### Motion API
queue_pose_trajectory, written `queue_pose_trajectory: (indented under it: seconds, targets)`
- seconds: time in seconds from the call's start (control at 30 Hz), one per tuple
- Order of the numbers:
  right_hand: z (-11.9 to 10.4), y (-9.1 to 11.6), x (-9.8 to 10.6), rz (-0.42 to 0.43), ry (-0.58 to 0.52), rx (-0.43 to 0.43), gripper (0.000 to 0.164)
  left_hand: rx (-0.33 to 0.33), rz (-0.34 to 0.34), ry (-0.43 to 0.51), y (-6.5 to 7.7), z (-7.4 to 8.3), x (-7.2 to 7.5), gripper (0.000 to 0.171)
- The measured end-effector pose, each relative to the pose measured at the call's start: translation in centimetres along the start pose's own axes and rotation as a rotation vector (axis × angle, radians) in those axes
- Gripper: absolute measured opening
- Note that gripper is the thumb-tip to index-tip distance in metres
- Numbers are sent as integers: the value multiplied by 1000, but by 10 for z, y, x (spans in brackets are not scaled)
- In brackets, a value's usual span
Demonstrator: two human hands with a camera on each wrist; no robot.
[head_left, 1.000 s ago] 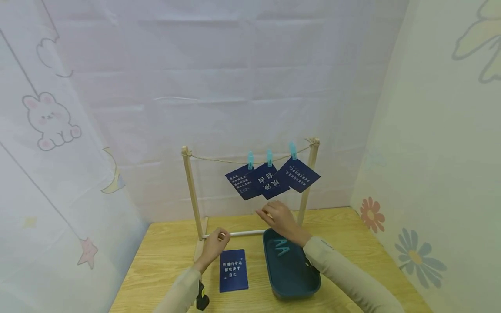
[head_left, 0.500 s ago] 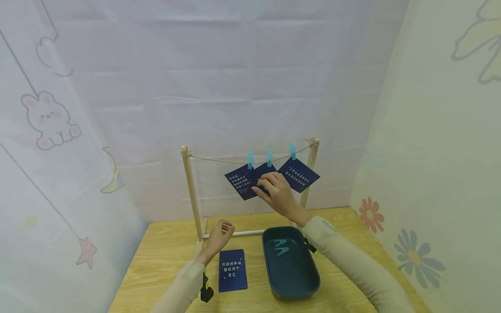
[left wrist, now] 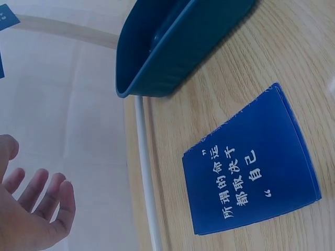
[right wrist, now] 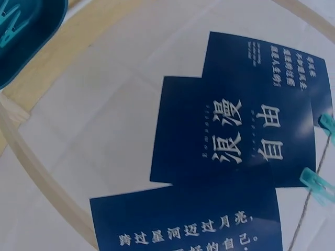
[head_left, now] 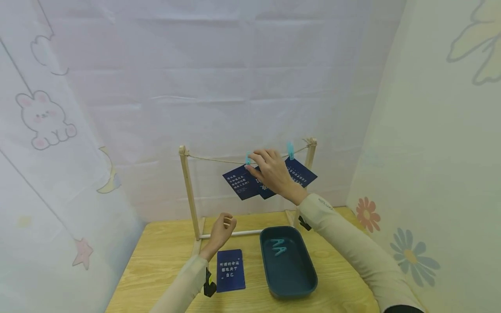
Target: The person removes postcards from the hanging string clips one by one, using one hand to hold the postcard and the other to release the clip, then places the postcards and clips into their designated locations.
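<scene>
My right hand point(head_left: 272, 171) is raised at the string in the head view, thumb and fingers apart in front of the leftmost turquoise clothespin point(head_left: 248, 157). Whether it touches that clothespin cannot be told; no fingers show in the right wrist view. A left card point(head_left: 236, 182), a middle card point(right wrist: 235, 130) and a right card point(head_left: 303, 171), all navy with white writing, hang overlapping from clothespins. The middle clothespin point(right wrist: 316, 183) is behind my hand in the head view. My left hand point(head_left: 221, 232), fingers loosely curled, hovers with nothing in it above the table, beyond a card stack point(head_left: 230, 270).
A wooden frame point(head_left: 188, 195) carries the string point(head_left: 215, 160), with a white bar point(head_left: 246, 233) low between its posts. In front stands a dark teal basin point(head_left: 289, 274) holding two loose clothespins point(head_left: 278, 247). Printed cloth walls point(head_left: 156, 78) enclose the table.
My right hand has risen from below the hanging cards to the string, passing in front of the middle card. The left hand has shifted slightly, its fingers still loosely curled. Cards and basin stay put.
</scene>
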State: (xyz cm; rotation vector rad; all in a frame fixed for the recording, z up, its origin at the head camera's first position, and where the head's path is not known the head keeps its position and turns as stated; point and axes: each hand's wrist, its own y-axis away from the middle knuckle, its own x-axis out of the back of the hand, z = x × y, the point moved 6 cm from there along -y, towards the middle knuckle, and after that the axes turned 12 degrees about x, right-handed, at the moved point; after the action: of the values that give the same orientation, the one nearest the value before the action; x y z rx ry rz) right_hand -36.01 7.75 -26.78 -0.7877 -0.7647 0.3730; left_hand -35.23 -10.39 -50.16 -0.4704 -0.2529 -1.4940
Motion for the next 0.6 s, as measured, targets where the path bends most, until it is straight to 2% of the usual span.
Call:
queue_pose_trajectory:
  seconds: [0.1,0.23,0.4,0.6]
  targets:
    - [9,-2,-4,-62,-10,-53,50,5,10,27,-3,2,-2,26]
    - [21,-1,-12,-151,-67,-131,56,-6,26,36,-8,9,-3,33]
    - [27,2,-21,-240,-118,-189,57,-12,25,50,-13,18,-4,38]
    - [27,3,-26,-298,-148,-230,53,-31,45,63,-17,25,1,37]
